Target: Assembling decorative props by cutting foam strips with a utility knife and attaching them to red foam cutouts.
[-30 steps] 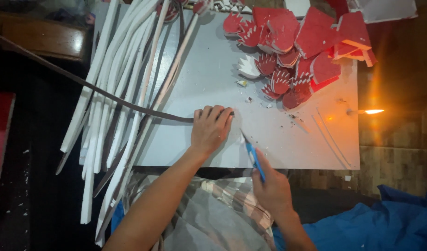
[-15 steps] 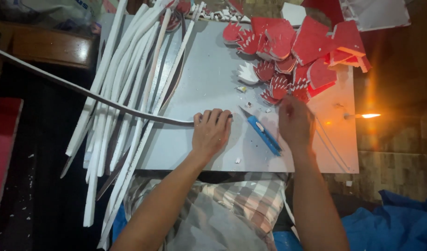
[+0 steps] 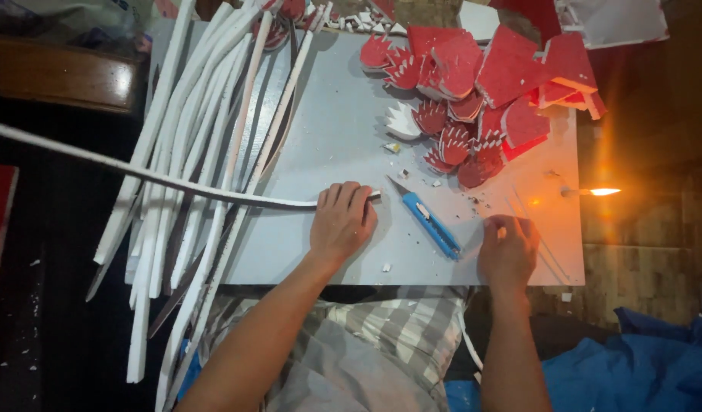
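Observation:
My left hand [image 3: 341, 223] lies flat on the grey board [image 3: 335, 130], pressing down the end of a long white foam strip [image 3: 137, 174] that runs off to the left. A blue utility knife [image 3: 429, 221] lies loose on the board between my hands, blade out toward the upper left. My right hand [image 3: 508, 249] rests near the board's front right, fingers curled on the surface beside thin white slivers; whether it holds anything I cannot tell.
Several long white foam strips [image 3: 206, 145] lie piled over the board's left side and hang past its edge. Red and white foam cut-outs [image 3: 480, 91] are heaped at the back right. A small light [image 3: 601, 191] glows at the right edge. Blue cloth [image 3: 633, 366] lies lower right.
My right hand set the blue knife down on the board, then moved right and back toward the front edge. The left hand stayed on the strip.

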